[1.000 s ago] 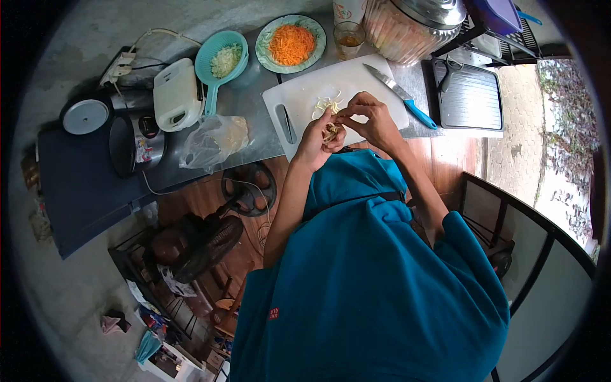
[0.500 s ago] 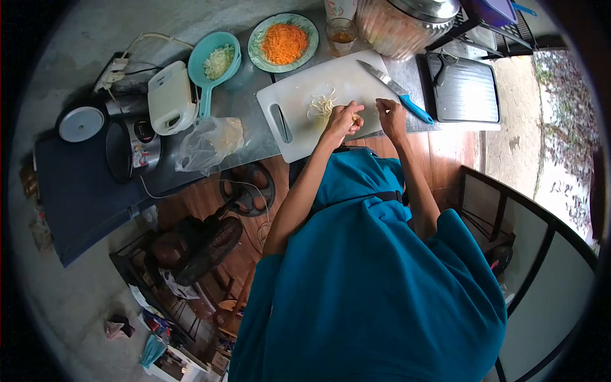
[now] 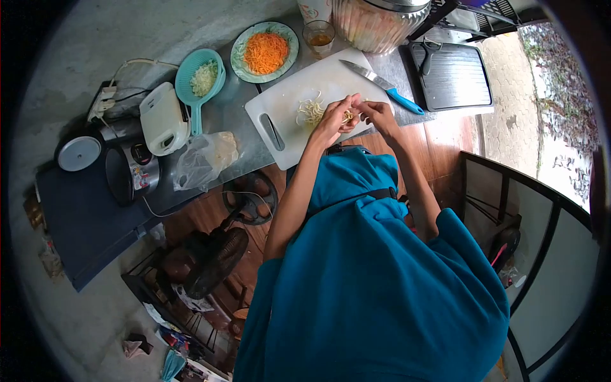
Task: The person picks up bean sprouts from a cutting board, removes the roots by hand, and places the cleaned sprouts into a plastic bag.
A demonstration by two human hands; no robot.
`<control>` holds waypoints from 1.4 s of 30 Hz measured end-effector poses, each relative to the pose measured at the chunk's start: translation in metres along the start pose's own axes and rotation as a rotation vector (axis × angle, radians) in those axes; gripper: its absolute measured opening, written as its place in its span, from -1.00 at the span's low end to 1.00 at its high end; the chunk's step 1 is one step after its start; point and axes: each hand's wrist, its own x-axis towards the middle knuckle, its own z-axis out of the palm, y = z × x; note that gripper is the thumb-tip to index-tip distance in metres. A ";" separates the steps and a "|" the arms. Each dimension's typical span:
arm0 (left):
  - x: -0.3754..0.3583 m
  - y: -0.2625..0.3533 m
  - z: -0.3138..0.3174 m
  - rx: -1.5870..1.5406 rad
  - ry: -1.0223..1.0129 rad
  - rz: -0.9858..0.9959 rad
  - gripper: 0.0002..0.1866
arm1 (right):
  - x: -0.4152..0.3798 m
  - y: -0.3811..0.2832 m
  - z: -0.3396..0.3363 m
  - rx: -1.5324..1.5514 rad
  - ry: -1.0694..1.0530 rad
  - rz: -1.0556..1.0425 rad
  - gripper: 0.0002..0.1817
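Note:
Over the right part of the white cutting board (image 3: 286, 95), my left hand (image 3: 334, 121) is closed around some pale, thin strands. My right hand (image 3: 377, 116) meets it, with fingertips pinched together close to the left fingers; what they hold is too small to make out. A small pile of pale bean sprouts (image 3: 310, 109) lies on the board just left of my left hand. Beyond my right hand, a knife with a blue handle (image 3: 405, 100) rests across the board's right edge, its blade pointing up and left.
Behind the board are a plate (image 3: 237, 53) of shredded carrot, a turquoise strainer (image 3: 196, 114) with chopped white pieces, a glass (image 3: 318, 38) and a large jar (image 3: 375, 25). A plastic bag (image 3: 197, 167) lies left; a black griddle (image 3: 455, 76) sits right.
My right hand has moved left to meet my left hand, and its fingertips now touch or nearly touch the left fingers. The whole view has shifted slightly.

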 end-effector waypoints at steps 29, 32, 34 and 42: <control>-0.039 -0.019 0.018 0.120 0.065 -0.033 -0.21 | -0.008 -0.008 -0.011 -0.629 0.191 -0.046 -0.74; -0.042 -0.018 0.018 0.171 0.072 -0.042 -0.21 | -0.016 -0.006 -0.006 -0.457 0.292 -0.296 -0.77; -0.043 -0.016 0.018 0.178 0.075 -0.007 -0.20 | -0.023 -0.020 -0.002 -0.463 0.298 -0.268 -0.76; -0.058 0.016 0.036 0.100 0.048 0.124 -0.17 | -0.029 -0.029 0.000 -0.544 0.384 -0.416 -0.77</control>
